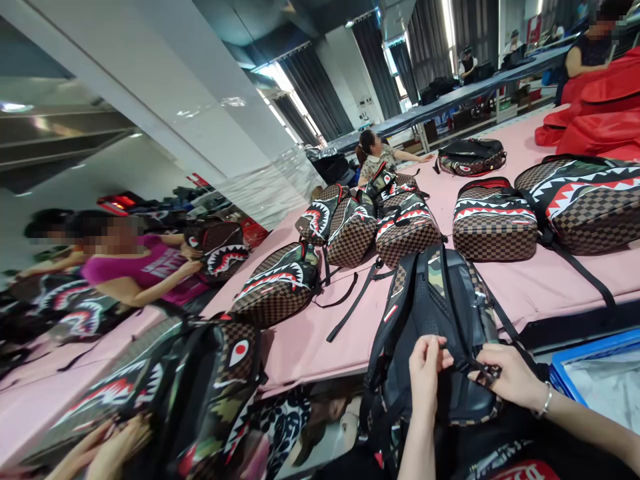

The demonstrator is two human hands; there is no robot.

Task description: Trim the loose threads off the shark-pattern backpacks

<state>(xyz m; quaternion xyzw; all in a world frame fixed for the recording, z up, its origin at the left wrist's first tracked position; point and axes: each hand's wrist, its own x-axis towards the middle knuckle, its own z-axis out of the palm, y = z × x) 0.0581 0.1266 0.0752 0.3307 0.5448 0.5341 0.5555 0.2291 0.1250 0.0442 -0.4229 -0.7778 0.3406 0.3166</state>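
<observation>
A black backpack [440,313] with camouflage trim lies back-side up on the near edge of the pink table [310,340], right in front of me. My left hand [425,363] pinches a black strap [463,363] of the backpack between thumb and fingers. My right hand [505,377], with a bracelet on its wrist, grips the same strap at its buckle end a little to the right. Both hands are closed on the strap over the backpack's lower back panel.
Several checkered shark-mouth backpacks [495,220] lie across the table. A person in a pink top [145,270] works at the left, another person [375,157] sits at the far side. Someone's hands [107,450] hold a backpack at bottom left. A blue crate [595,373] stands at the right.
</observation>
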